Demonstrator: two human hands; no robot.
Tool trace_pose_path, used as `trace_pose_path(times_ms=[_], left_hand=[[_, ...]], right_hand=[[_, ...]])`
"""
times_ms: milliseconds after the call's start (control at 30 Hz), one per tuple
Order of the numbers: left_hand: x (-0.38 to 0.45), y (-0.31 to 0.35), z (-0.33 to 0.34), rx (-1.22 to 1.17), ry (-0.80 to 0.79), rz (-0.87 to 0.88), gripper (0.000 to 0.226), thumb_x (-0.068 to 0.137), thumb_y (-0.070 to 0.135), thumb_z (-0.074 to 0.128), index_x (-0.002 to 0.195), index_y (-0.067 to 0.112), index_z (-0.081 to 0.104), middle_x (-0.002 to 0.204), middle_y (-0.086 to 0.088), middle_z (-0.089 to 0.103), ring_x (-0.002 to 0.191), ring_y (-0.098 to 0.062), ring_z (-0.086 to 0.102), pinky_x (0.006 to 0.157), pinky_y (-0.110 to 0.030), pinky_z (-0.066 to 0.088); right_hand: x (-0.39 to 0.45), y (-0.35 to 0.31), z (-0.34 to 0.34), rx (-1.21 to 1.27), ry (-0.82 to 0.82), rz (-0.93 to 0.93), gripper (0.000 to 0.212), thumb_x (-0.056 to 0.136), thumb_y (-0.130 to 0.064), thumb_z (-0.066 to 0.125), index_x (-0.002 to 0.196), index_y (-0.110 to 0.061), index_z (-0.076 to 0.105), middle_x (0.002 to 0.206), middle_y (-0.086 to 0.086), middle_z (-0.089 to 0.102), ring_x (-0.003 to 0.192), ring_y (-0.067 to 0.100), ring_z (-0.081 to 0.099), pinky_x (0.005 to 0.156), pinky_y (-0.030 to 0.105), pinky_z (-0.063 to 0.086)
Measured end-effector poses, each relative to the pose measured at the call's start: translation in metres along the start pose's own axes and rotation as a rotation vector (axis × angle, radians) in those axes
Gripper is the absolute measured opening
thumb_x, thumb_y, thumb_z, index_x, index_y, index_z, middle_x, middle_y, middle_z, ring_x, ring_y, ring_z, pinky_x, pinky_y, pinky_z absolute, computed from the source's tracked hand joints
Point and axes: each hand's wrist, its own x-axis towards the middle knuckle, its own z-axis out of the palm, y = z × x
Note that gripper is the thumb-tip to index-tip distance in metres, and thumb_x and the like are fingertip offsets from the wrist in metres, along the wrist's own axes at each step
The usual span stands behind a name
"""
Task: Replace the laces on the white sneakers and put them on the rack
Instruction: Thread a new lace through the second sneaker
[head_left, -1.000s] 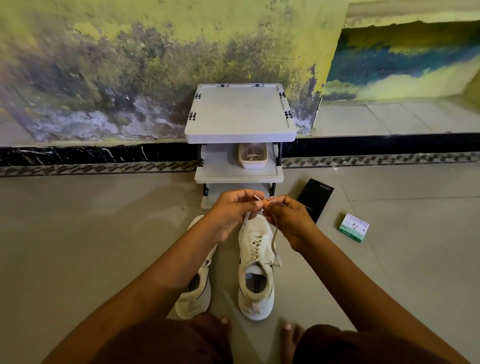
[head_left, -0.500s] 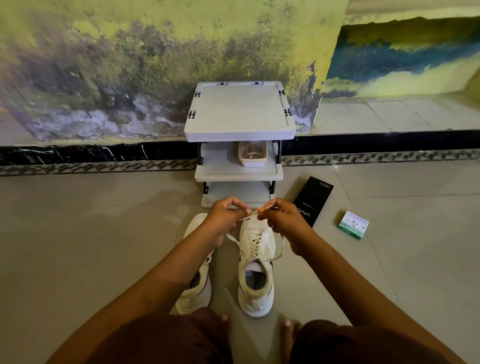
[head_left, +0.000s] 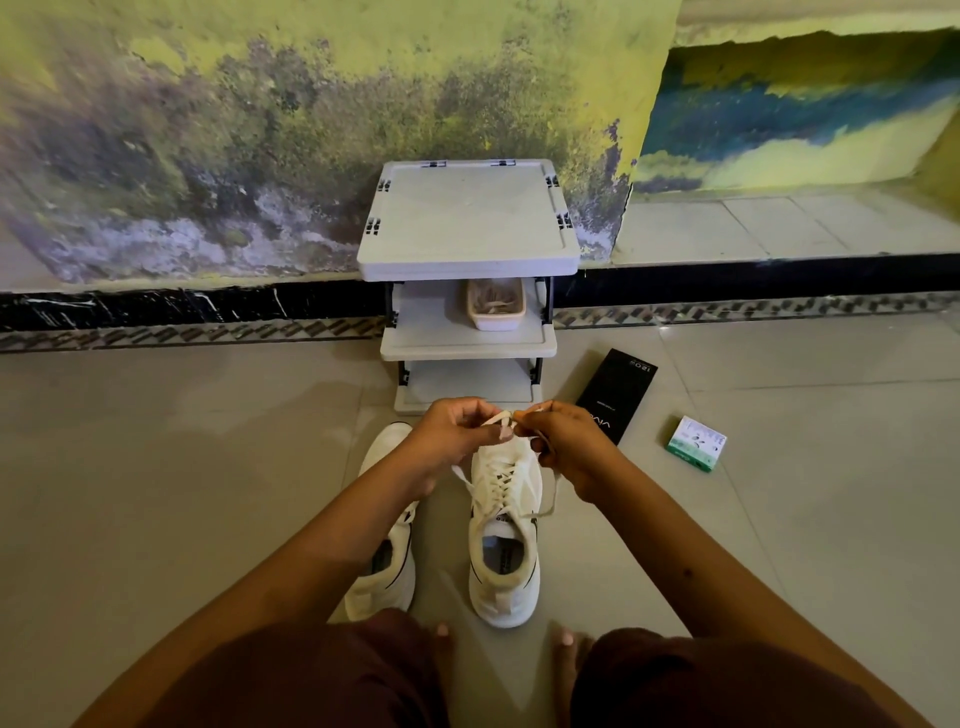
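Running wide on the left, bare floor tile (head_left: 156, 467) is bounded by the stained wall. At centre, the lace (head_left: 501, 422) is pinched by the left hand (head_left: 451, 434) and right hand (head_left: 566, 441) above the toe of the right sneaker (head_left: 506, 530); the left sneaker (head_left: 384, 551) sits beside it, below the rack (head_left: 467, 260). A black box (head_left: 618, 389) and green carton (head_left: 697, 443) lie rightward.

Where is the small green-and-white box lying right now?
In the head view, the small green-and-white box lies on the floor tiles at the right, just right of the black box and beyond the laced sneaker.
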Motion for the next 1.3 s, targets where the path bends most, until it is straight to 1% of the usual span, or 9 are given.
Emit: trace_pose_path(times_ms=[233,333,500,600,733,800,867,1067,1300], left_hand=[[0.004,-0.001,0.005,0.051,0.133,0.211,0.002,0.085,0.012,0.065,0.084,0.013,0.066,0.083,0.008,0.065,0.063,0.007,0.058,0.057,-0.007,0.044],[0.008,0.001,0.0,-0.309,0.245,0.067,0.011,0.092,0.017,0.056,0.083,0.014,0.06,0.084,0.004,0.067,0.078,-0.008,0.062,0.067,-0.02,0.048],[0.012,0.005,-0.014,-0.85,0.237,0.068,0.026,0.1,0.013,0.039,0.076,0.011,0.049,0.053,0.003,0.058,0.052,-0.011,0.061,0.06,-0.027,0.058],[0.017,-0.009,-0.02,-0.476,0.227,0.13,0.023,0.099,0.014,0.043,0.076,0.015,0.042,0.05,0.009,0.04,0.045,-0.007,0.034,0.044,-0.016,0.038],[0.016,-0.049,-0.051,0.561,0.147,0.297,0.017,0.089,0.031,0.061,0.082,0.015,0.061,0.071,0.009,0.057,0.063,-0.004,0.049,0.058,-0.02,0.036],[0.013,-0.073,-0.062,1.158,0.001,0.223,0.021,0.084,0.048,0.061,0.09,0.029,0.068,0.085,0.009,0.063,0.078,-0.007,0.055,0.06,-0.021,0.034],[0.009,-0.092,-0.067,1.406,-0.065,0.136,0.023,0.085,0.049,0.057,0.094,0.031,0.069,0.093,0.007,0.066,0.086,-0.012,0.058,0.06,-0.02,0.032],[0.011,-0.11,-0.074,1.398,-0.002,-0.08,0.022,0.088,0.046,0.056,0.088,0.027,0.069,0.091,0.002,0.065,0.087,-0.019,0.06,0.061,-0.023,0.035],[0.018,-0.118,-0.053,1.452,-0.025,-0.021,0.044,0.087,0.039,0.058,0.129,0.028,0.053,0.135,0.0,0.049,0.125,-0.023,0.044,0.106,-0.04,0.027]], right_hand=[[-0.002,0.0,-0.001,0.13,-0.091,0.077,0.013,0.093,-0.011,0.051,0.084,-0.008,0.06,0.08,0.006,0.06,0.07,0.013,0.053,0.064,0.022,0.045],[-0.001,0.003,-0.004,0.491,-0.134,0.021,0.02,0.096,-0.009,0.044,0.082,-0.01,0.058,0.084,0.006,0.068,0.086,0.018,0.061,0.086,0.033,0.047],[0.007,0.014,-0.011,0.909,-0.225,-0.065,0.029,0.099,-0.012,0.036,0.072,-0.009,0.049,0.062,0.004,0.061,0.06,0.015,0.064,0.066,0.031,0.058],[0.017,0.024,-0.018,0.459,-0.191,-0.117,0.025,0.099,-0.019,0.041,0.074,-0.015,0.044,0.055,-0.006,0.044,0.042,0.003,0.043,0.044,0.016,0.041],[0.036,0.061,-0.051,-1.045,-0.087,-0.358,0.029,0.09,-0.046,0.055,0.09,-0.018,0.062,0.079,-0.009,0.057,0.072,0.003,0.053,0.06,0.017,0.039],[0.041,0.081,-0.065,-1.357,-0.152,-0.243,0.037,0.089,-0.052,0.053,0.088,-0.019,0.068,0.081,-0.006,0.06,0.077,0.009,0.053,0.067,0.022,0.041],[0.041,0.094,-0.076,-1.384,-0.139,-0.131,0.036,0.09,-0.05,0.052,0.08,-0.02,0.069,0.077,-0.006,0.06,0.074,0.008,0.053,0.066,0.023,0.041],[0.043,0.106,-0.086,-1.32,-0.024,-0.06,0.031,0.092,-0.043,0.053,0.069,-0.023,0.06,0.068,-0.012,0.055,0.069,0.006,0.05,0.054,0.02,0.031],[0.04,0.116,-0.063,-1.421,-0.003,-0.257,0.039,0.094,-0.036,0.052,0.129,-0.02,0.054,0.129,0.004,0.052,0.117,0.021,0.048,0.091,0.03,0.042]])
